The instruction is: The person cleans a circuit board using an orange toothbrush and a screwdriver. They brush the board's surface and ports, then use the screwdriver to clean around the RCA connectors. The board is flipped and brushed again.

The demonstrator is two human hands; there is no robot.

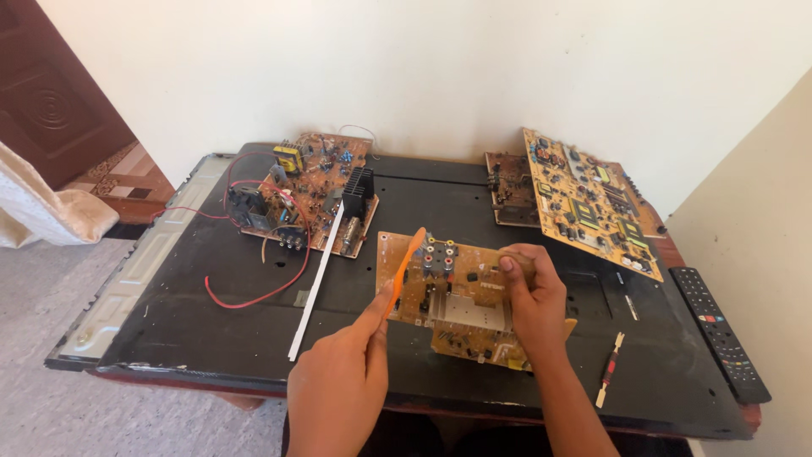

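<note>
At eleven o'clock on my desk (194,338) sits a wired circuit board (309,193); at one, a large yellow board (588,201); at three, a remote (719,332).

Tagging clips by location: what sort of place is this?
Likely a home electronics repair spot: loose circuit boards lie on a black panel, a remote control at its edge, tiled floor, plain walls.
</note>
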